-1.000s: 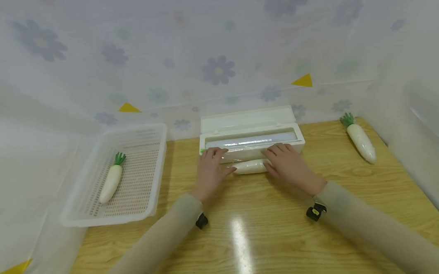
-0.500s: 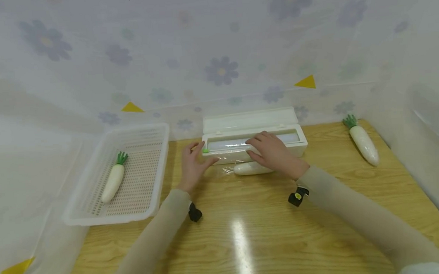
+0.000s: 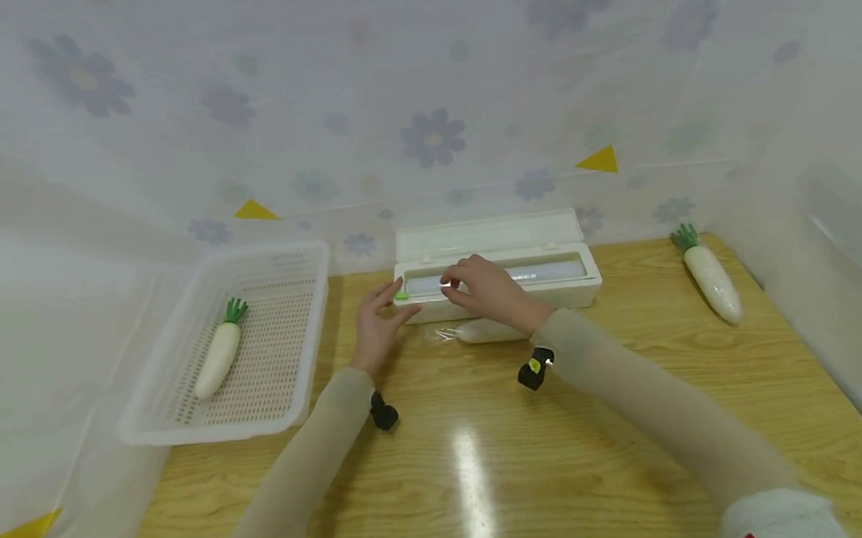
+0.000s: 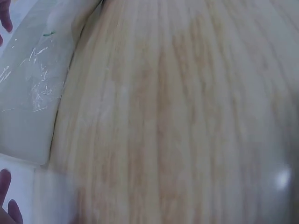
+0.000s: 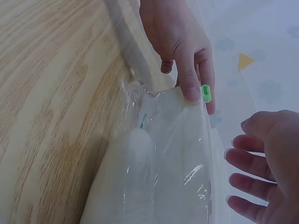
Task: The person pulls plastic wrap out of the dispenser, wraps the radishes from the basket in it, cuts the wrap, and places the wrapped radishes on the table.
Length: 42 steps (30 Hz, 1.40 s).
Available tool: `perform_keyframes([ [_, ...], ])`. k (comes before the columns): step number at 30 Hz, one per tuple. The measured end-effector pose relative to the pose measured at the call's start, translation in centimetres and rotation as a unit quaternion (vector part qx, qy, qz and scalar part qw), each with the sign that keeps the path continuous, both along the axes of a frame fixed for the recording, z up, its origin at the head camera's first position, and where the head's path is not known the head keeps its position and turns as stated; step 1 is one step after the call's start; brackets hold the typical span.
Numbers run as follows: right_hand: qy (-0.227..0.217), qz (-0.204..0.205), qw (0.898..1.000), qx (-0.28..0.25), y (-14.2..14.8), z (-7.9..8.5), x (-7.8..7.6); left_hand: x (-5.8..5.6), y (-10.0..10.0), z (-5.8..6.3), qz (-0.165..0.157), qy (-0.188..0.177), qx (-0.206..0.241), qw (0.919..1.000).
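Since half a second earlier, the person's right grip [image 3: 486,286] had shifted leftward above the white box [image 3: 440,310], while the left grip [image 3: 377,327] had stayed at the box's left end. The nearest radish [image 3: 487,331] lay on its side along the box's front, clear film [image 5: 189,175] spread over it and up the box, crinkled past its left end. The left grip was clasping the box's corner, thumb on the front beside the green slider [image 3: 401,296]. The right grip was released, fingers bent loosely over the roll [image 3: 548,271]. The raised lid [image 3: 488,233] stood close to the flowered sheet [image 3: 365,126], leaving little room behind. A narrow strip of desk [image 3: 427,464] showed between box and basket [image 3: 314,340], whose near left corner appeared to jut past the desk's left edge; another radish [image 3: 218,360] lay inside. Rightward, a wider stretch ran to a wrapped radish [image 3: 713,283] near the right edge. The broadest room lay toward the person, beneath the sleeves [image 3: 649,387].
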State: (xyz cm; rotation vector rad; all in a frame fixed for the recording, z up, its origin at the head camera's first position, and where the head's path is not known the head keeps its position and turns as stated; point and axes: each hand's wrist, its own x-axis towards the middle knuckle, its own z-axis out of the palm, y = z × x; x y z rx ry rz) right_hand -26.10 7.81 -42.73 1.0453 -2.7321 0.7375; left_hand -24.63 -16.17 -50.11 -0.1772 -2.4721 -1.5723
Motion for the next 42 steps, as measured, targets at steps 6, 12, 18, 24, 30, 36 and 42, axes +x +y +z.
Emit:
perform_keyframes([
  [6, -0.05, 0.001, 0.999, -0.016, -2.4, -0.2, -1.0, -0.1, -0.4, -0.3, -0.011, -0.006, 0.018, 0.9998],
  [12, -0.066, -0.007, 0.998, -0.01, -4.5, -0.5, -1.4, 0.1, -0.6, -0.3, -0.003, -0.022, 0.003, 0.9997],
  [18, -0.068, -0.021, 0.997, 0.01, -6.1, -0.4, -1.5, 0.5, -0.4, 0.1, 0.006, -0.025, -0.001, 0.9997],
  [24, -0.064, -0.031, 0.997, 0.032, -7.1, -0.7, -1.6, 0.5, -0.3, 0.5, 0.002, -0.01, 0.005, 0.9999],
  [30, -0.041, -0.036, 0.998, 0.041, -7.3, -1.1, -1.9, 0.3, -0.3, 0.6, -0.004, -0.01, 0.0, 0.9999],
  [36, -0.022, -0.035, 0.998, 0.049, -7.0, -1.2, -2.0, 0.2, -0.4, 0.6, -0.016, -0.001, 0.0, 0.9999],
  [42, 0.022, -0.022, 0.997, 0.075, -6.6, -1.0, -2.2, 0.3, -0.4, 0.5, -0.017, 0.0, 0.006, 0.9998],
])
